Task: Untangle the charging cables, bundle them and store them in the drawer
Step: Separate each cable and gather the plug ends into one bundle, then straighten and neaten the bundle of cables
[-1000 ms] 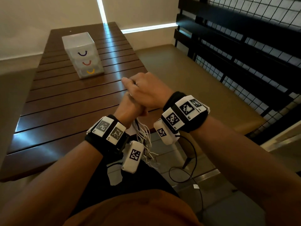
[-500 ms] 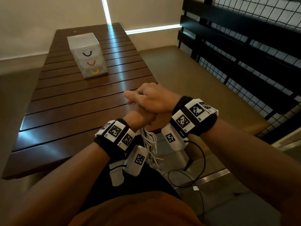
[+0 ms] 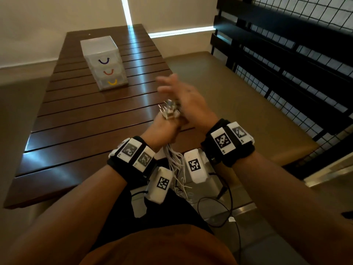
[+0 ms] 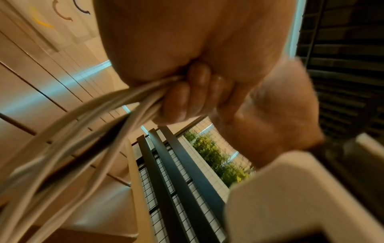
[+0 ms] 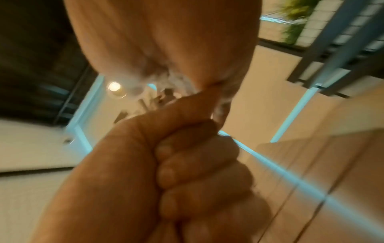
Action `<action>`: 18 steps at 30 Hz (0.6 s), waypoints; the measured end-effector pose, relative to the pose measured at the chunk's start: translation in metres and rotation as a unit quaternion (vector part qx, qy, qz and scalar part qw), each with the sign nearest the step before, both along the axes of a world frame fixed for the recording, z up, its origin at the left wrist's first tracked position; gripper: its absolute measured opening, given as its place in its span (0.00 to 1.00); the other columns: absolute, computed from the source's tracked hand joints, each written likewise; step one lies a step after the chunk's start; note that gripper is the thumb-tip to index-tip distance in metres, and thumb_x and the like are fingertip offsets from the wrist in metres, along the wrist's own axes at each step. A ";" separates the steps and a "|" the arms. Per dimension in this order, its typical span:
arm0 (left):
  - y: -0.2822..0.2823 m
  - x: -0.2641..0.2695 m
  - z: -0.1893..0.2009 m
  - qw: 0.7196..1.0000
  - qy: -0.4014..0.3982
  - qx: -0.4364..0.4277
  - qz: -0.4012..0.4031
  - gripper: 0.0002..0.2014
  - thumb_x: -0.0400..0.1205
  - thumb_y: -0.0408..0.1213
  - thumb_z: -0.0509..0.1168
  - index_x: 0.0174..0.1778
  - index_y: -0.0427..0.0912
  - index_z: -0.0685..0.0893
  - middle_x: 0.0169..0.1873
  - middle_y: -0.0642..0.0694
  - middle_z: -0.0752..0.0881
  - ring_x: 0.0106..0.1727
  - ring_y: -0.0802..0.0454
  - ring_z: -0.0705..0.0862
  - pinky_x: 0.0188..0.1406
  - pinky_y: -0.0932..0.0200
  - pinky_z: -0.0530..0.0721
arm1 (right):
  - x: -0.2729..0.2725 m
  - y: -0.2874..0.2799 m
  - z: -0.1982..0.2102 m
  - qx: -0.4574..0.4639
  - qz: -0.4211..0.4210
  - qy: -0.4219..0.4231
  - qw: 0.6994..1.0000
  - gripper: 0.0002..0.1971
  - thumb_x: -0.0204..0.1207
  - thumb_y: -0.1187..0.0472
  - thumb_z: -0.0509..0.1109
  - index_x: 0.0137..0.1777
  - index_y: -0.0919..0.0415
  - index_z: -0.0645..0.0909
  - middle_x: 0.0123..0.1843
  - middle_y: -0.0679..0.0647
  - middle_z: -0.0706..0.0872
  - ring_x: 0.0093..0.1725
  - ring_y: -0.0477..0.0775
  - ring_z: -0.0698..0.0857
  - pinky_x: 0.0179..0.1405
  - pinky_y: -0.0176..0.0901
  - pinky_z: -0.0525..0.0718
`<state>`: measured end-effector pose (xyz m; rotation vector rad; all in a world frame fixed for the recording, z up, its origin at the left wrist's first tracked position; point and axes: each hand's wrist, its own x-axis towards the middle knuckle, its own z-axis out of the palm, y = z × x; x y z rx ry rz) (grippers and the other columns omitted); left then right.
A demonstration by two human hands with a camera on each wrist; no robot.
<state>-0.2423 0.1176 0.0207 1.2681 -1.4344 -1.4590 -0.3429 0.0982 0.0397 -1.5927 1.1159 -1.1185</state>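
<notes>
My left hand [image 3: 164,129] grips a bunch of white charging cables in a fist over the table's near right edge. Their plug ends [image 3: 169,110] stick up out of the fist, and the loose cables [image 3: 176,165] hang down between my wrists. In the left wrist view its fingers [image 4: 193,93] curl round the cables [image 4: 116,105]. My right hand [image 3: 183,96] is blurred just above and right of the plugs, fingers spread and holding nothing. The right wrist view shows the left fist [image 5: 187,164] below the plug ends [image 5: 162,97]. A translucent three-drawer box [image 3: 104,62] stands further back, drawers closed.
The dark slatted wooden table [image 3: 86,131] reaches away from me. A black mesh railing [image 3: 286,64] runs along the right beyond a tan bench [image 3: 219,88]. A thin black wire [image 3: 219,207] loops on the floor by my legs.
My right hand, which was wrapped over the top of the left fist, has lifted off and spread its fingers, uncovering the plug ends. The left hand keeps its grip.
</notes>
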 end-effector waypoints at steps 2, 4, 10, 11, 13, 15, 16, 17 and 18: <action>-0.009 0.003 0.005 0.993 0.091 0.034 0.065 0.17 0.85 0.30 0.61 0.29 0.45 0.71 0.15 0.53 0.69 0.14 0.59 0.65 0.14 0.68 0.63 | 0.003 0.003 -0.014 0.084 0.002 -0.099 0.992 0.26 0.86 0.40 0.45 0.73 0.49 0.75 0.63 0.52 0.84 0.61 0.46 0.83 0.58 0.38 0.82; -0.018 0.008 0.010 0.973 0.167 0.074 0.138 0.16 0.84 0.36 0.64 0.30 0.44 0.73 0.16 0.52 0.74 0.17 0.58 0.74 0.18 0.67 0.74 | 0.016 0.011 -0.036 0.186 0.080 -0.190 0.961 0.30 0.83 0.35 0.48 0.71 0.53 0.77 0.59 0.56 0.86 0.58 0.50 0.86 0.59 0.46 0.85; -0.049 0.050 -0.001 0.951 0.193 0.110 0.217 0.18 0.82 0.45 0.68 0.29 0.46 0.69 0.17 0.51 0.69 0.22 0.54 0.73 0.23 0.61 0.76 | 0.030 0.020 -0.065 -0.006 0.031 0.107 0.994 0.15 0.82 0.52 0.65 0.66 0.54 0.77 0.50 0.51 0.87 0.42 0.45 0.85 0.44 0.41 0.81; -0.053 0.056 -0.005 0.951 0.184 0.120 0.217 0.18 0.81 0.44 0.68 0.29 0.47 0.70 0.18 0.52 0.71 0.24 0.55 0.75 0.24 0.61 0.78 | 0.030 0.019 -0.064 -0.035 0.025 0.163 0.986 0.13 0.81 0.51 0.66 0.63 0.54 0.80 0.48 0.48 0.88 0.43 0.45 0.85 0.44 0.41 0.82; -0.054 0.063 -0.010 0.955 0.164 0.133 0.207 0.18 0.81 0.47 0.69 0.29 0.48 0.71 0.17 0.55 0.74 0.28 0.57 0.76 0.30 0.60 0.77 | 0.032 0.017 -0.059 -0.071 0.009 0.246 0.967 0.11 0.81 0.49 0.65 0.53 0.54 0.83 0.41 0.48 0.88 0.39 0.50 0.85 0.41 0.49 0.82; -0.056 0.071 -0.015 0.964 0.138 0.164 0.161 0.19 0.78 0.54 0.69 0.27 0.49 0.75 0.22 0.54 0.80 0.30 0.56 0.78 0.35 0.59 0.77 | 0.031 0.014 -0.047 -0.094 0.021 0.290 0.952 0.13 0.82 0.49 0.63 0.45 0.56 0.82 0.34 0.50 0.85 0.34 0.53 0.82 0.34 0.50 0.79; -0.057 0.077 -0.018 0.967 0.125 0.179 0.131 0.18 0.76 0.58 0.70 0.30 0.48 0.79 0.26 0.53 0.83 0.32 0.56 0.80 0.37 0.59 0.77 | 0.029 0.011 -0.039 -0.088 0.035 0.300 0.949 0.14 0.83 0.49 0.62 0.42 0.56 0.81 0.32 0.50 0.83 0.31 0.52 0.80 0.32 0.49 0.76; -0.058 0.084 -0.021 0.970 0.110 0.187 0.108 0.19 0.73 0.61 0.71 0.35 0.48 0.82 0.31 0.52 0.85 0.36 0.55 0.83 0.40 0.59 0.77 | 0.027 0.007 -0.030 -0.074 0.051 0.309 0.947 0.15 0.84 0.50 0.61 0.40 0.56 0.81 0.30 0.48 0.81 0.29 0.49 0.78 0.31 0.46 0.74; -0.060 0.092 -0.024 0.977 0.080 0.178 0.091 0.23 0.68 0.64 0.73 0.42 0.47 0.85 0.37 0.50 0.88 0.43 0.53 0.84 0.44 0.59 0.77 | 0.024 0.002 -0.021 -0.058 0.068 0.321 0.943 0.16 0.84 0.50 0.61 0.39 0.56 0.81 0.29 0.48 0.80 0.27 0.46 0.76 0.29 0.42 0.72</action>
